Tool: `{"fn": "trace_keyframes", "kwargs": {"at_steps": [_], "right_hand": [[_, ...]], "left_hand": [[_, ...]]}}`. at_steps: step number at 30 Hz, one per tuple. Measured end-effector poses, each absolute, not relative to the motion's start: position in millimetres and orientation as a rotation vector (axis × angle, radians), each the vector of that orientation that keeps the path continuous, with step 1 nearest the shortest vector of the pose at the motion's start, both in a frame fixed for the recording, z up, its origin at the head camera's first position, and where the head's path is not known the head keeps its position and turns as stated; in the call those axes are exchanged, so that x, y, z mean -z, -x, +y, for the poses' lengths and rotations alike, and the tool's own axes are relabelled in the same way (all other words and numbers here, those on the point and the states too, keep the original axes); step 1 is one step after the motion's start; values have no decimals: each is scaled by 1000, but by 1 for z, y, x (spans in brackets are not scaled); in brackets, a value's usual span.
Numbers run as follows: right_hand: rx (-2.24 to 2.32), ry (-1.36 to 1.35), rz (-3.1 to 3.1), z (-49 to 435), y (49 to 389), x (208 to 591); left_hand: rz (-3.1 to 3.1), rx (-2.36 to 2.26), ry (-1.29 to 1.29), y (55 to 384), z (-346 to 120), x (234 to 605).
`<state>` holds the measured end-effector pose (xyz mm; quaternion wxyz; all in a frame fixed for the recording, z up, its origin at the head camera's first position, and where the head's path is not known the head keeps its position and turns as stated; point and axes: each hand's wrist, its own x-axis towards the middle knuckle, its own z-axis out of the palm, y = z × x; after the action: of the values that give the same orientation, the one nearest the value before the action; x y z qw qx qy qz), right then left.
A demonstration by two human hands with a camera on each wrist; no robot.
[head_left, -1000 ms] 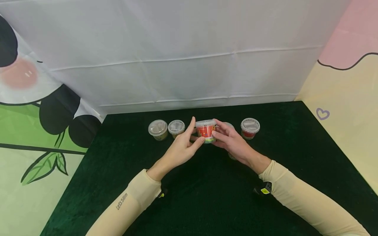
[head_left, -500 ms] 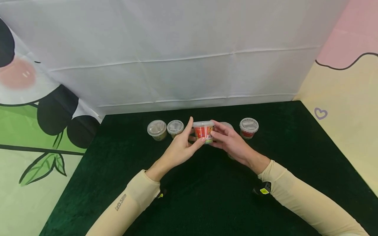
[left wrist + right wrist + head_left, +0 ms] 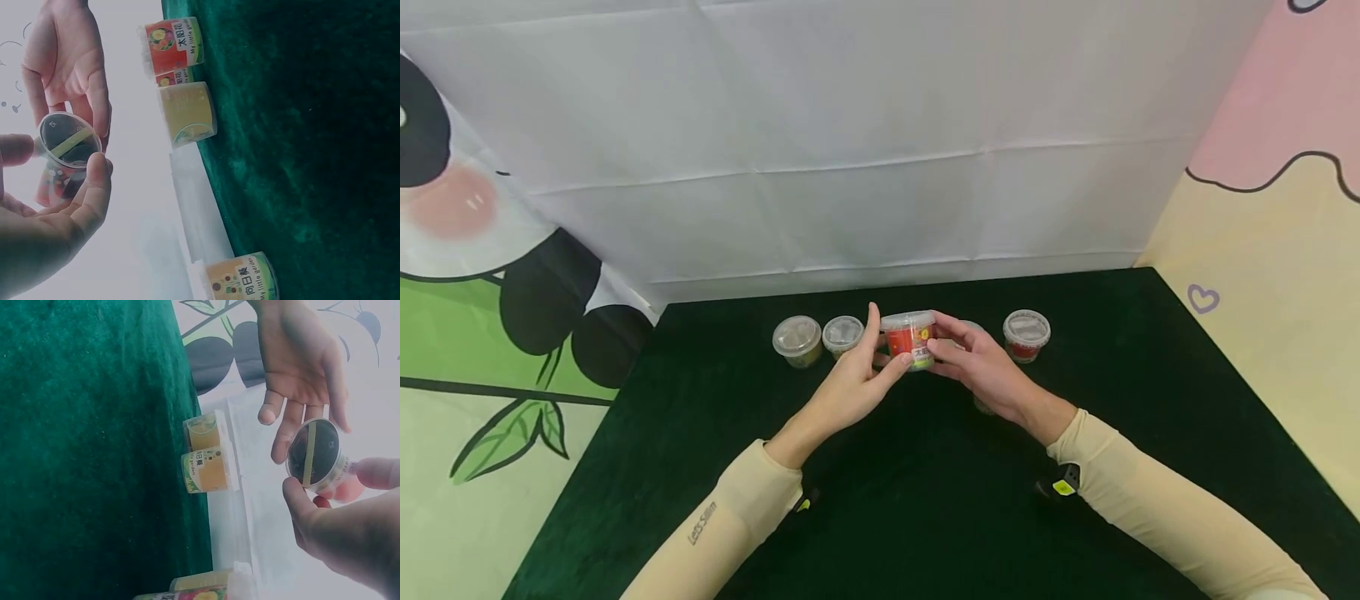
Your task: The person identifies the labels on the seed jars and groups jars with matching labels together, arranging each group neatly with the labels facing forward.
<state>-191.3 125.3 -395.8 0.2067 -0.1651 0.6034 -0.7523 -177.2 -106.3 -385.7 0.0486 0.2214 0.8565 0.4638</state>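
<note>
Both hands hold one small round plastic tub above the table, its clear lid up and its red floral label towards me. My left hand grips its left side, thumb across the front. At the right side my right hand grips it, thumb on the label and fingers by the lid rim. From below, in the left wrist view, the tub shows a dark round base crossed by a pale yellow strip. The right wrist view shows the same base. The back of the tub is hidden.
Two lidded tubs stand back left. A red one stands back right. Others behind my right hand are mostly hidden. A yellow-sided tub stands beside a red-labelled one. Dark green cloth covers the table; a white curtain hangs behind.
The tub has turned slightly between my hands, bringing more of the label's white lettering to the front. It and both hands sit slightly further left; the view has also shifted. Other tubs stay put.
</note>
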Motion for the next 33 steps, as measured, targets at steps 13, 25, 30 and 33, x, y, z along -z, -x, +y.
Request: {"fn": "trace_keyframes", "kwargs": {"at_steps": [13,25,30,33], "right_hand": [[2041,434,1694,120,188,405],[2012,524,1746,111,187,399],[1983,525,1783,110,186,394],[1981,515,1791,111,184,392]], "left_hand": [[2602,-1405,-678,170,-114,393],[2636,-1416,-637,172,-117,390],[2636,-1473,-634,170,-117,388],[2623,-1487,-635,170,-116,390]]}}
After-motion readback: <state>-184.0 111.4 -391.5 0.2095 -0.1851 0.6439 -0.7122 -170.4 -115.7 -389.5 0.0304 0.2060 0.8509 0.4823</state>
